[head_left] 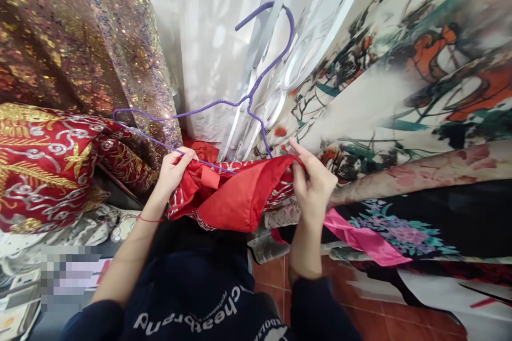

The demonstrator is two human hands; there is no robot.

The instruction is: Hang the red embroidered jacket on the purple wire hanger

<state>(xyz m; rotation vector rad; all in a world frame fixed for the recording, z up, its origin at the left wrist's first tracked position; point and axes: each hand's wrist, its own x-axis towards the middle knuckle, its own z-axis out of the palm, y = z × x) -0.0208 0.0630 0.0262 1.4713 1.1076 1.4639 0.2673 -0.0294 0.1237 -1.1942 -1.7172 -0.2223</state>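
Two hands, left hand (176, 168) and right hand (314, 184), are pinching the red garment (230, 205) between them, while the purple hanger (250, 97) is jutting out leftward, probably risking a snag on the sequined fabric (72, 32) if tugged.

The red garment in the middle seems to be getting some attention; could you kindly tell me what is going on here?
A person is holding the red garment in front of them, the left hand gripping one side and the right hand the other. A purple hanger is partway in: its left end sticks out past the left hand, while its right side drops out of sight at the garment. Gold sequined fabric hangs to the left.
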